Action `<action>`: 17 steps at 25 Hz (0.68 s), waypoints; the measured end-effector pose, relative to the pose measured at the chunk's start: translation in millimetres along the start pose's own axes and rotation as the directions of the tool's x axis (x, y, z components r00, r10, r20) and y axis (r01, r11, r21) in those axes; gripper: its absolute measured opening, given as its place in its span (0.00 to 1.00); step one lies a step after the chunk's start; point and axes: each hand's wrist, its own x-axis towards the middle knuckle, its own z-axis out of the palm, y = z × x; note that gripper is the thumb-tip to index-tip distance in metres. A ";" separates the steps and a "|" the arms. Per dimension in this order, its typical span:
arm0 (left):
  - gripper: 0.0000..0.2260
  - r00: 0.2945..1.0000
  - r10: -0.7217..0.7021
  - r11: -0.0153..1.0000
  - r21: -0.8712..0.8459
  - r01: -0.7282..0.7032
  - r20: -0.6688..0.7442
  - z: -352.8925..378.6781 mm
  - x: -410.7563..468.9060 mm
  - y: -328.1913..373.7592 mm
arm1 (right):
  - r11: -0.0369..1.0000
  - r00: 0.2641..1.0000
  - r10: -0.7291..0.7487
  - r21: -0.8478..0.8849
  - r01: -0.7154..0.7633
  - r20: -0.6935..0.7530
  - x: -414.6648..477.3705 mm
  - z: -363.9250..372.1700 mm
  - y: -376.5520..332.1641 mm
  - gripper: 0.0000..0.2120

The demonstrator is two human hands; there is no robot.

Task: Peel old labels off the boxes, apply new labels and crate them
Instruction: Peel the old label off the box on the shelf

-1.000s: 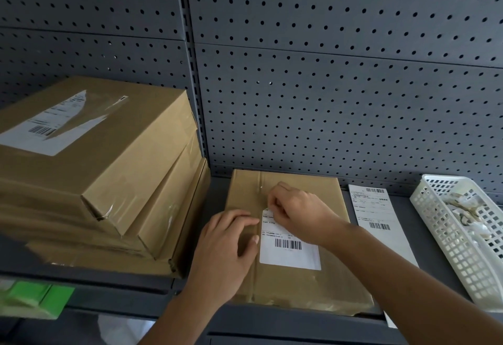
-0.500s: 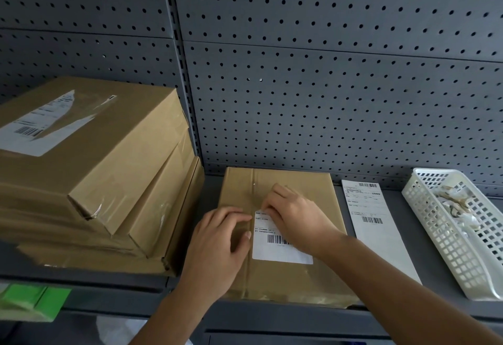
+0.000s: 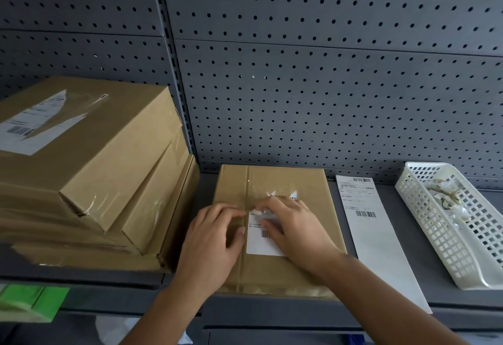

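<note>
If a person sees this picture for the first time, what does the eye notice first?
First come the two hands at the centre: the left hand and the right hand rest on a flat brown box, at its white label. Next come the tall stack of boxes at the left and the white basket at the far right.

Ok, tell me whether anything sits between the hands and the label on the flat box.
Nothing visible does. The left hand rests on the box beside the label, and the right hand lies on the label, fingertips at its top edge. Glossy clear tape shines just above; whether it covers the label is unclear.
</note>
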 end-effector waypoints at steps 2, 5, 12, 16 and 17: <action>0.14 1.000 0.000 1.000 0.004 0.000 -0.001 0.5 0.2 0.1 | 0.983 0.995 0.103 0.156 -0.101 -0.007 2.2 -3.0 0.5 0.03; 0.13 1.000 -0.003 1.000 -0.008 0.003 -0.001 0.6 -0.3 0.4 | 0.926 0.983 0.179 0.331 -0.180 0.035 -5.9 -9.8 1.7 0.03; 0.14 1.000 0.010 1.000 -0.002 -0.010 -0.010 0.9 -0.6 0.4 | 0.948 0.997 0.081 0.311 -0.073 -0.013 -9.6 -13.8 0.6 0.08; 0.14 1.000 0.000 1.000 0.001 0.000 -0.001 1.0 -0.4 0.5 | 0.981 0.997 0.026 0.191 -0.040 0.077 1.8 -1.1 1.2 0.15; 0.14 1.000 -0.003 1.000 -0.002 0.003 0.002 1.4 -0.5 0.7 | 0.988 0.999 -0.012 0.152 0.005 0.046 2.8 2.1 3.0 0.13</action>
